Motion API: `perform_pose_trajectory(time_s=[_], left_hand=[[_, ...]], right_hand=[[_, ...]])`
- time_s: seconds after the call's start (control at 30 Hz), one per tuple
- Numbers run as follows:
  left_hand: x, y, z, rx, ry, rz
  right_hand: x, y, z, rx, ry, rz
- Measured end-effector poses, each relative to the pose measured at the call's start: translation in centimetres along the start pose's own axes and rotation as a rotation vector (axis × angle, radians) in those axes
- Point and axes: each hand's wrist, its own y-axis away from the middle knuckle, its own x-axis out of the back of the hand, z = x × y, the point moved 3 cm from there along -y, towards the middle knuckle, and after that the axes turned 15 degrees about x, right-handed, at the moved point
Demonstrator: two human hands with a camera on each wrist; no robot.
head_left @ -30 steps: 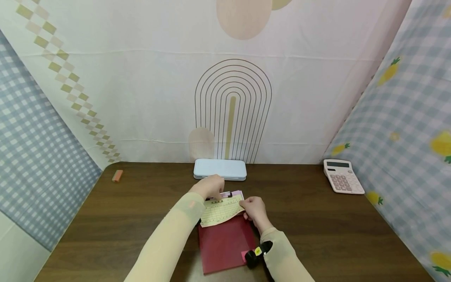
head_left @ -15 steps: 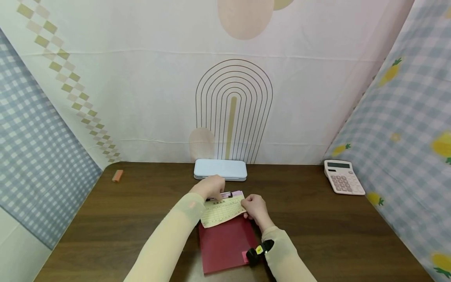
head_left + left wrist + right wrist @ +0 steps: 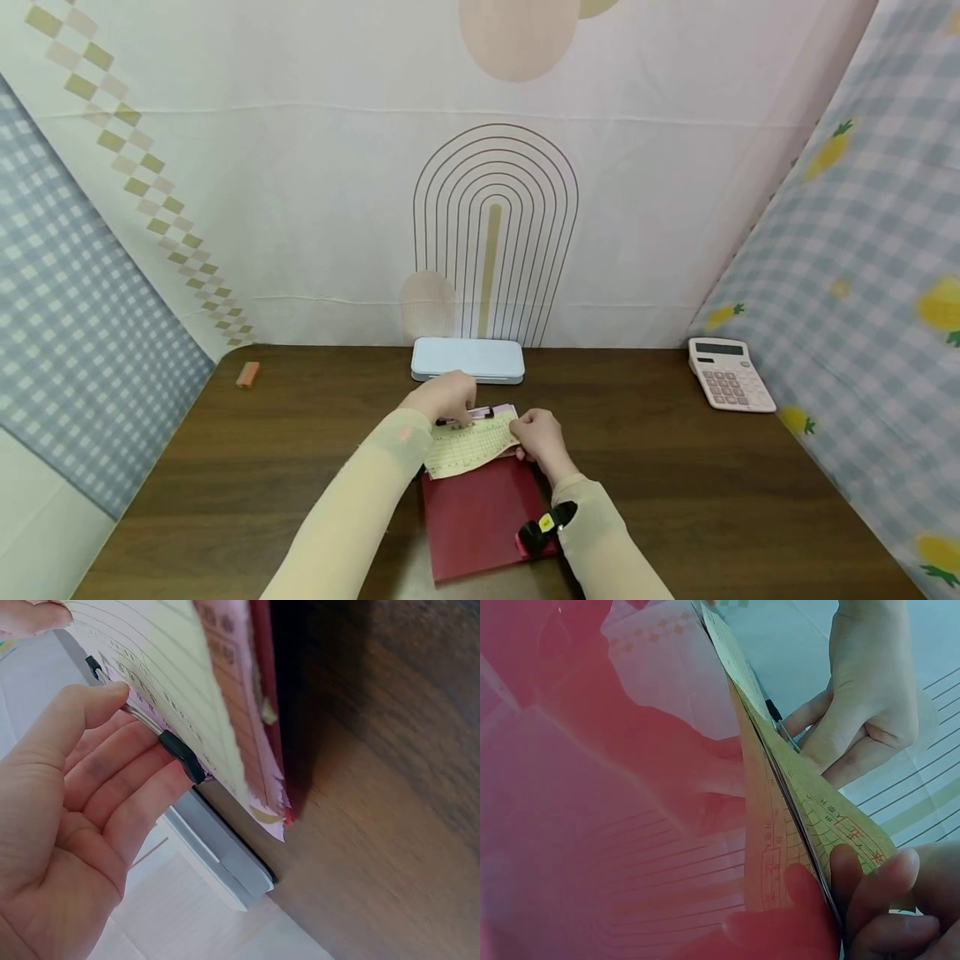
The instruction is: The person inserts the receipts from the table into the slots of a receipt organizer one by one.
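A dark red clipboard [image 3: 483, 521] with a glossy face lies on the wooden table in front of me. Over its upper part is a yellow printed form [image 3: 467, 450], its lower edge lifted and curved. My left hand [image 3: 448, 396] holds the metal clip [image 3: 146, 718], which has black ends, with the thumb on the wire and the other fingers behind it. My right hand [image 3: 542, 437] pinches the form's right edge between thumb and fingers. In the left wrist view, pink sheets [image 3: 247, 712] with torn edges show beneath the yellow one.
Behind the clipboard, a pale blue flat case [image 3: 468, 358] lies against the wall cloth. A white calculator [image 3: 731, 375] sits at the back right of the table [image 3: 322, 383], and a small orange eraser-like block [image 3: 247, 375] at the back left. Patterned cloths enclose the sides.
My right hand has risen slightly with the edge of the yellow form, whose lower edge curves up a little more. The left hand stays at the clip.
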Motion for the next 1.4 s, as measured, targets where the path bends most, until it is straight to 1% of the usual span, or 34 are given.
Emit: perform_pose_trajectory(time_s=[0.23,0.43,0.53,0.73,0.9,1.0,1.13,1.2,1.33,1.4], left_hand=[[-0.11,0.03,-0.21,0.009,0.003,-0.009],[-0.19,0.1,-0.29,0.031,0.034,-0.027],[-0.28,0.1,-0.31,0.03,0.04,-0.023],[-0.23,0.2,-0.19,0.022,-0.008,0.018],[-0.16,0.58,-0.17,0.015,-0.071,0.057],[-0.14,0.81,-0.3,0.02,-0.091,0.071],[-0.16,0.9,-0.38,0.007,-0.074,0.102],[-0.25,0.89,-0.38,-0.004,-0.067,0.12],[-0.38,0.88,-0.47,-0.016,-0.06,0.169],[-0.47,0.93,-0.5,-0.03,-0.071,0.203]], right_hand=[[-0.22,-0.36,-0.07,-0.001,0.008,0.003],[-0.55,-0.55,-0.04,0.012,0.013,0.013],[-0.6,-0.69,0.03,0.018,0.013,0.014],[-0.59,-0.86,-0.03,0.023,-0.003,0.009],[-0.53,-0.82,0.03,0.012,0.059,-0.009],[-0.46,-0.89,0.09,0.027,0.112,-0.01],[-0.17,-0.81,-0.02,0.054,0.158,0.0],[-0.03,-0.7,-0.11,0.054,0.169,-0.004],[0.21,-0.52,-0.39,0.09,0.216,-0.006],[0.39,-0.46,-0.44,0.108,0.235,0.002]])
